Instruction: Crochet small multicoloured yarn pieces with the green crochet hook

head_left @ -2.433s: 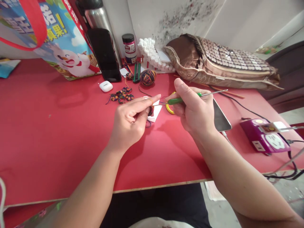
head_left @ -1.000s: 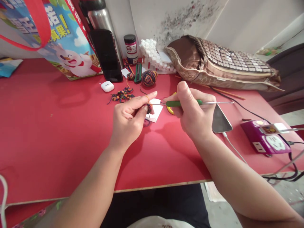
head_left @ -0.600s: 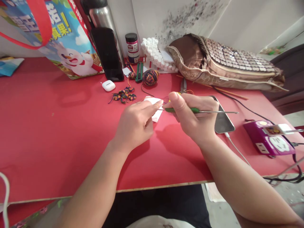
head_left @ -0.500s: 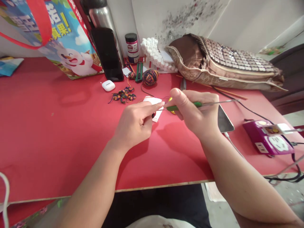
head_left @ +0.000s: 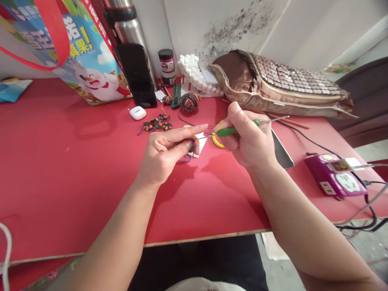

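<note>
My left hand [head_left: 163,155] pinches a small dark multicoloured crochet piece [head_left: 192,145] between thumb and fingers. Its index finger points right, with a strand of orange yarn over it. My right hand [head_left: 250,139] is closed round the green handle of a crochet hook [head_left: 227,131]. The hook's thin metal tip reaches left to the crochet piece; whether it passes through a loop is too small to tell. Beneath the hands lies a white paper [head_left: 202,146], and a yellow ring-shaped handle [head_left: 217,141] shows beside my right fingers. A multicoloured yarn ball [head_left: 190,102] rests behind, its strand trailing toward the hands.
Left of the yarn ball are a finished-looking crochet piece [head_left: 157,123], a white earbud case [head_left: 138,113] and a propped phone [head_left: 137,74]. A green cutter [head_left: 176,96], a jar [head_left: 167,66] and a sequined bag [head_left: 291,81] line the back. A purple power strip [head_left: 335,174] sits right.
My left hand has turned so its thumb and the crochet piece show more. Orange yarn is now visible over the index finger. My right hand and the hook have shifted slightly, uncovering more of the yellow ring.
</note>
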A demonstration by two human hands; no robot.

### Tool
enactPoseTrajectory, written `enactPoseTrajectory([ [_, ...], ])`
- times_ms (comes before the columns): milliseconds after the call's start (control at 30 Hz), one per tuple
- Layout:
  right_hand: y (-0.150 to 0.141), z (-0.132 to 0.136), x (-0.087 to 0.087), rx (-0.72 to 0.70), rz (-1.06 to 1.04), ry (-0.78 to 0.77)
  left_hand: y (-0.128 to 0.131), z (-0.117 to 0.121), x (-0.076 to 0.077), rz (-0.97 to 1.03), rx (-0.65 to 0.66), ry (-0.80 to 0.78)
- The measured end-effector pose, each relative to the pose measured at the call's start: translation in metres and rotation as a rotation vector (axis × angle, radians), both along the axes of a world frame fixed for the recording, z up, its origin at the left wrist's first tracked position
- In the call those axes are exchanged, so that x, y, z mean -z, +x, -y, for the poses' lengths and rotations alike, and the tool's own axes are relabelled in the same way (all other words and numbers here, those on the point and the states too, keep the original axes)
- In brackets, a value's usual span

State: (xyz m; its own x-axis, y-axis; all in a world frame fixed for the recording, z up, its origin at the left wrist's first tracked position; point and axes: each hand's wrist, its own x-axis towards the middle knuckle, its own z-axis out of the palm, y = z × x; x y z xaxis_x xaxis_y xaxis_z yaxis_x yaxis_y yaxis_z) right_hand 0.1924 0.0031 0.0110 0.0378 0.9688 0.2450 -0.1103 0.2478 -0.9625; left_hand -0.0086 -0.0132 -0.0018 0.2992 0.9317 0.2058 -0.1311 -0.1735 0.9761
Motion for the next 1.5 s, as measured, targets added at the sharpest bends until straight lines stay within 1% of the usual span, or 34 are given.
enactPoseTrajectory([
  [100,-0.001,-0.003,0.004,-0.018,-0.012,-0.013,0.001,0.002,-0.001,0.003,-0.048,-0.030],
  [200,-0.001,-0.006,0.009,-0.074,-0.058,-0.039,0.003,0.004,-0.002,0.014,-0.054,-0.035],
  [400,-0.001,-0.008,0.015,-0.117,-0.085,-0.032,0.004,0.005,0.002,0.055,-0.072,0.049],
  [500,-0.002,-0.009,0.016,-0.133,-0.088,-0.054,0.005,0.005,0.004,0.073,-0.058,0.068],
  [600,-0.003,-0.010,0.020,-0.198,-0.145,-0.093,0.006,0.005,0.005,0.105,-0.042,0.054],
  [700,-0.004,-0.012,0.023,-0.250,-0.188,-0.131,0.007,0.005,0.006,0.094,-0.050,0.044],
  [800,-0.005,-0.010,0.022,-0.226,-0.152,-0.124,0.009,0.006,0.006,0.048,-0.092,0.039],
  [933,-0.006,-0.007,0.017,-0.117,-0.102,-0.084,0.011,0.007,0.004,0.020,-0.156,0.042],
  [1000,-0.007,-0.006,0.015,-0.094,-0.102,-0.071,0.011,0.008,0.003,0.020,-0.169,0.049],
  [1133,-0.009,-0.003,0.014,-0.109,-0.152,-0.043,0.011,0.006,0.002,0.014,-0.184,0.035],
  [1333,-0.015,0.001,0.016,-0.123,-0.233,0.008,0.013,0.006,0.007,0.090,-0.134,-0.081],
  [1500,-0.017,-0.001,0.018,-0.109,-0.260,-0.093,0.018,0.008,0.010,0.147,-0.195,-0.127],
])
